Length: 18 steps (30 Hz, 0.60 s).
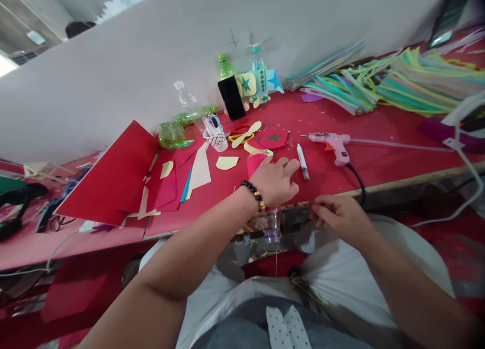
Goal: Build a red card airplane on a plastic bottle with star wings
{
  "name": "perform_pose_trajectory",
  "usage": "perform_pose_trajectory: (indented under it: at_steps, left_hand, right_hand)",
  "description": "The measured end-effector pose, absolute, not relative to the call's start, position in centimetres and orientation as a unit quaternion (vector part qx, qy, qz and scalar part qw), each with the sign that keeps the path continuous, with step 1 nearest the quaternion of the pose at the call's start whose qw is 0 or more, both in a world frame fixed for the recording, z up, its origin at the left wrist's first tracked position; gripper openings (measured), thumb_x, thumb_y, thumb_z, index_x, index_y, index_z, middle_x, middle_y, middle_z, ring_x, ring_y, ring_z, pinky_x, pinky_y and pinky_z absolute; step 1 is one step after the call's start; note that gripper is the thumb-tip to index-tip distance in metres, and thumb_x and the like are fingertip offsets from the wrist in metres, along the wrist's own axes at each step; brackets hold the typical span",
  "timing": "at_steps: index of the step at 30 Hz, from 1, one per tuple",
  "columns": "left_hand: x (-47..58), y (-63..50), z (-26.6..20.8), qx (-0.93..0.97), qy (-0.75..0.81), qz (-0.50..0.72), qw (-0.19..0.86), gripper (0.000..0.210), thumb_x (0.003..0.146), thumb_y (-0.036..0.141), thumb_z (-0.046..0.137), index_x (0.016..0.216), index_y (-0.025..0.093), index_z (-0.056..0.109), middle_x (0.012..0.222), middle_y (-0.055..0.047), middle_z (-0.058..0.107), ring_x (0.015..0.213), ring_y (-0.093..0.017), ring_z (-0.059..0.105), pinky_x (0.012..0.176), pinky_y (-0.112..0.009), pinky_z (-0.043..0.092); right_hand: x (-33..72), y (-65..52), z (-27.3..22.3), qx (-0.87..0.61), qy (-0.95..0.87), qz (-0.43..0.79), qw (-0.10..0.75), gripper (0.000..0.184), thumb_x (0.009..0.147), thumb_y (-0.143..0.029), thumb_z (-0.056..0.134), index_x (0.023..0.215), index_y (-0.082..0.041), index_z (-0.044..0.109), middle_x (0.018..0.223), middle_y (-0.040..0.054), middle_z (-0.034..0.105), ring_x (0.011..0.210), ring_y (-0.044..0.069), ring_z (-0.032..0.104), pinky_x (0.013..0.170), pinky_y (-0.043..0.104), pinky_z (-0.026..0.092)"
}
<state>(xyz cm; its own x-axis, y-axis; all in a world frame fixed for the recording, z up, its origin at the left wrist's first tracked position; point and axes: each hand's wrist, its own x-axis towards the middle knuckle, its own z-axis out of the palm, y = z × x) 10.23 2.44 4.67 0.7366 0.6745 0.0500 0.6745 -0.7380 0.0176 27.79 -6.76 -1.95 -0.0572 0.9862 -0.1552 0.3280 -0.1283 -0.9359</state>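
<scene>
My left hand (pixel 276 180), with a black and gold bead bracelet, reaches over the front of the red table. Its fingers are apart and hold nothing that I can see. Under and behind it lies a bright pink-red paper piece (pixel 255 163). Just right of the fingertips lies a white marker (pixel 303 161). Below the left wrist, at the table edge, is a clear plastic bottle (pixel 271 225), partly hidden. My right hand (pixel 341 216) hovers over my lap near the edge, fingers curled together; anything between them is hidden. A pink glue gun (pixel 329 144) lies beyond it.
Left stands a red board (pixel 113 175) beside coloured paper sheets. Behind are a pen cup (pixel 216 137), a black phone (pixel 231 98), a paper-decorated bottle (pixel 259 76) and green bottles (pixel 172 134). Pastel sticks (pixel 417 81) pile at right. The glue gun's black cord (pixel 358 180) hangs over the edge.
</scene>
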Motion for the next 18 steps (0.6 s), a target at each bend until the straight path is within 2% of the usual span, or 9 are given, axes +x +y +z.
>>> perform_pose_trajectory:
  at_steps: [5,11,15,18]
  left_hand:
    - [11.1,2.5,4.5,-0.933,-0.357,-0.049,-0.019,0.029,0.084,0.026,0.045,0.111,0.017,0.049,0.104,-0.010,0.062,0.094,-0.026,0.060,0.097,-0.044,0.035]
    - [6.2,2.0,4.8,-0.920,-0.373,-0.108,-0.047,0.026,0.084,0.020,0.044,0.110,0.019,0.048,0.110,-0.007,0.060,0.104,-0.025,0.056,0.106,-0.045,0.030]
    - [4.1,1.7,4.8,-0.907,-0.384,-0.159,-0.073,0.023,0.087,0.018,0.042,0.110,0.020,0.046,0.107,-0.006,0.059,0.103,-0.023,0.055,0.107,-0.044,0.032]
    - [3.1,1.5,4.6,-0.895,-0.384,-0.204,-0.097,0.023,0.088,0.017,0.041,0.111,0.020,0.045,0.110,-0.007,0.058,0.108,-0.023,0.054,0.105,-0.042,0.037]
  right_hand:
    - [27.0,-7.5,-1.9,-0.564,-0.544,0.528,0.327,0.027,0.078,-0.042,0.061,0.066,-0.019,0.064,0.062,0.0031,0.067,0.051,0.015,0.061,0.048,0.026,0.043]
    - [24.9,-8.5,-3.0,-0.516,-0.506,0.629,0.287,0.042,0.079,-0.056,0.061,0.071,-0.016,0.067,0.065,0.0042,0.068,0.053,0.014,0.062,0.047,0.023,0.040]
    - [22.8,-8.9,-3.0,-0.473,-0.466,0.690,0.288,0.040,0.077,-0.054,0.067,0.094,-0.018,0.070,0.079,0.0042,0.072,0.065,0.015,0.066,0.054,0.025,0.045]
    - [20.6,-9.5,-2.5,-0.428,-0.405,0.749,0.303,0.052,0.073,-0.049,0.074,0.115,-0.021,0.063,0.092,0.0048,0.071,0.076,0.016,0.067,0.061,0.026,0.049]
